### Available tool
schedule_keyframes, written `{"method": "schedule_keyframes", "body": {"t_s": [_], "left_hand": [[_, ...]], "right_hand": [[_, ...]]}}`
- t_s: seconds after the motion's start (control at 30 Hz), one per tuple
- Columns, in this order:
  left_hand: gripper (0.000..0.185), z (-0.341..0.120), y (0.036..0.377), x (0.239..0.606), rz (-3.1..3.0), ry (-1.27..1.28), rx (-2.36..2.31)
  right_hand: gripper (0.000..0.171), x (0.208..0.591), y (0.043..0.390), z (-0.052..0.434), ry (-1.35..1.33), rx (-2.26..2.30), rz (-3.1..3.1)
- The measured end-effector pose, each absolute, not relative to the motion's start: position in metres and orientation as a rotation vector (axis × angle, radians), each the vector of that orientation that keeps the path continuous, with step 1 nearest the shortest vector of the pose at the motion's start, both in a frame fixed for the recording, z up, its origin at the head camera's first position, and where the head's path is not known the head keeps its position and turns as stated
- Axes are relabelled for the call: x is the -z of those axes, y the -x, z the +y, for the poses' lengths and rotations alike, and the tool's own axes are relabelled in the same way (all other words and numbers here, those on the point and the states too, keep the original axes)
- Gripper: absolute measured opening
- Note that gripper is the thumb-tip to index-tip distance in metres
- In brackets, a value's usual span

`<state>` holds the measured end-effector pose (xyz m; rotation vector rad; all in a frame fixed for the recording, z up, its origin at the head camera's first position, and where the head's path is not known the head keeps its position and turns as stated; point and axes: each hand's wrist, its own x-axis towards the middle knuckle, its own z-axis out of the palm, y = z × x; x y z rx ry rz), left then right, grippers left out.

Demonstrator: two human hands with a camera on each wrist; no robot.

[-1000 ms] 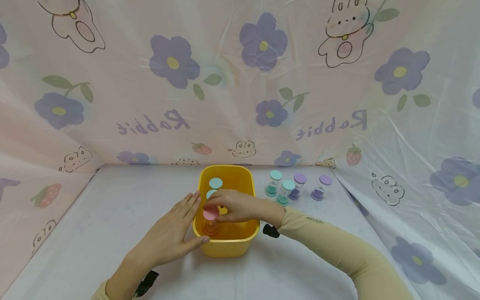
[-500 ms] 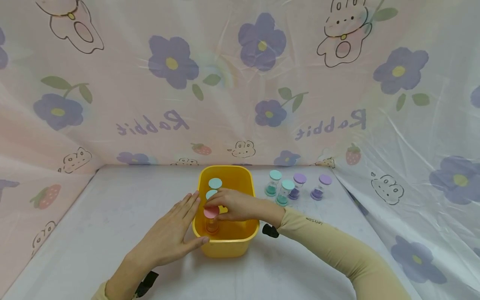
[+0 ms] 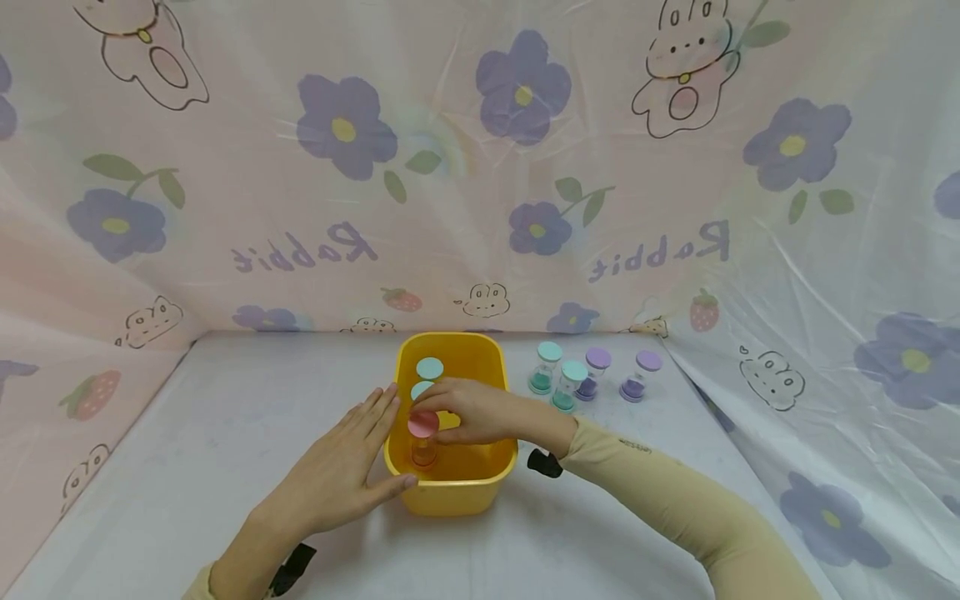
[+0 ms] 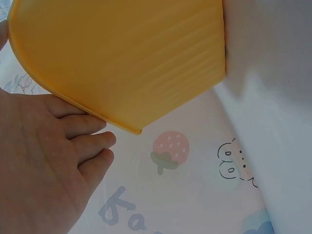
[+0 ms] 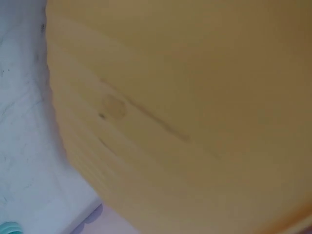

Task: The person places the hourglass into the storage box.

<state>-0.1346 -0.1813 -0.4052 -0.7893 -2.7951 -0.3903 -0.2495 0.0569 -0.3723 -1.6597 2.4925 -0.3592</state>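
A yellow plastic bin (image 3: 457, 498) stands on the table in the middle of the head view. Inside it, near its front left corner, a pink-capped sand timer (image 3: 423, 425) is upright. My right hand (image 3: 472, 410) reaches over the bin's right side and pinches this timer near its cap. Straight fingers of my left hand (image 3: 337, 467) lie along the bin's left rim, the thumb at the front corner. In the left wrist view, the left hand (image 4: 48, 151) touches the rim from outside. The right wrist view has only the bin's outer wall (image 5: 170, 97) blocking sight of the hand.
Two light-blue-capped sand timers (image 3: 430, 367) are farther back in the bin, one partly behind the right hand. On the table right of the bin stand two teal sand timers (image 3: 564, 392) and two purple sand timers (image 3: 633, 387). A patterned curtain (image 3: 450, 208) closes off the back.
Very little differs. The pink sand timer and the right hand's fingers have shifted very slightly rightward in the bin. The left hand keeps its place on the rim.
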Motion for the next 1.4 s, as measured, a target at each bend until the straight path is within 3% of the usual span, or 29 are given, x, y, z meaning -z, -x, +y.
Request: {"method": "schedule_keyframes", "body": {"t_s": [0.67, 1.4], "left_hand": [[0.099, -0.181, 0.135, 0.405, -2.815, 0.77, 0.413], [0.098, -0.181, 0.135, 0.404, -2.819, 0.765, 0.427]], "right_hand": [[0.036, 0.381, 0.252, 0.12, 1.677, 1.36, 2.693], [0.03, 0.388, 0.239, 0.212, 0.844, 2.051, 3.138]]}}
